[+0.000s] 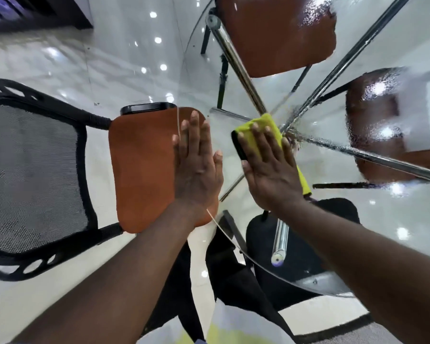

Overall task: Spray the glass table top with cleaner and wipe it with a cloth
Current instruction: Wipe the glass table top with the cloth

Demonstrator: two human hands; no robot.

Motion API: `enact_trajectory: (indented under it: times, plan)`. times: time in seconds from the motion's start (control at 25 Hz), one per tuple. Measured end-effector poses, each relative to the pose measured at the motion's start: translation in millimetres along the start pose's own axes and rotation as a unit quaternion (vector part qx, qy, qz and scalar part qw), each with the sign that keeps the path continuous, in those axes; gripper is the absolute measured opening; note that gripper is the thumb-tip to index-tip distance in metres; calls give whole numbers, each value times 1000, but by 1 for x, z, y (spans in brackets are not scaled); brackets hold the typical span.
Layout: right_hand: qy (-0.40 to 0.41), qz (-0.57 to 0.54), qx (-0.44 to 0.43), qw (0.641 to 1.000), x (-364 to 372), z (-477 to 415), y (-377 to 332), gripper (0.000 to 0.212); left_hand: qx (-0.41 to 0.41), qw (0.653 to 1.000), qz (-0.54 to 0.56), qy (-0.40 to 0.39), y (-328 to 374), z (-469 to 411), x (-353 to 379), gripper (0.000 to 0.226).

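Observation:
The round glass table top (395, 219) fills the right half of the head view, its edge curving from top centre down past my wrists. Spray droplets blur the glass at the upper right and right. My right hand (268, 167) lies flat, fingers spread, pressing a folded yellow cloth (263, 125) with a dark edge onto the glass near the table's centre. My left hand (196, 165) rests flat and open on the glass by its rim, holding nothing. No spray bottle is in view.
Chrome table legs (236, 60) cross under the glass. An orange-seated chair with a black mesh back (144, 170) stands left of the rim. Two more orange seats (283, 38) show through the glass. A black chair base (296, 256) sits below on the glossy white floor (109, 58).

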State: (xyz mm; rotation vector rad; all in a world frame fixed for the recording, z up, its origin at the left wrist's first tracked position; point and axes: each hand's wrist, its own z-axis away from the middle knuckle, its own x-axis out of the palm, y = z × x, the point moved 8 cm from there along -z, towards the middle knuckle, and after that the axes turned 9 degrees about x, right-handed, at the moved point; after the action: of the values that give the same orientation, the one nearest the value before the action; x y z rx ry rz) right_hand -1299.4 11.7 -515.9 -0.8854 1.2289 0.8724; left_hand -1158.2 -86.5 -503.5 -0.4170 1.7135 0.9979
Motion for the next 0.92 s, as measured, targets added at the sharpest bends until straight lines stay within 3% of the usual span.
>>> enact_trajectory:
  times: [0.12, 0.24, 0.4, 0.52, 0.72, 0.92]
  plan:
    - [35, 8, -90, 995, -9, -45, 11, 57, 73, 994, -84, -14, 13, -18, 12, 64]
    - [49, -6, 35, 998, -19, -70, 53, 59, 122, 987, -96, -30, 25, -31, 25, 66]
    - [25, -47, 188, 981, -13, -8, 73, 63, 142, 981, -109, -70, 25, -30, 41, 69]
    - [50, 24, 117, 992, -19, 10, 61, 63, 125, 983, -101, -86, 25, -32, 43, 69]
    - [88, 8, -18, 996, -25, -79, 72, 56, 133, 981, -119, -73, 21, -31, 52, 68]
    - [57, -70, 211, 973, -27, -81, 143, 60, 141, 981, -119, -63, 26, -31, 49, 67]
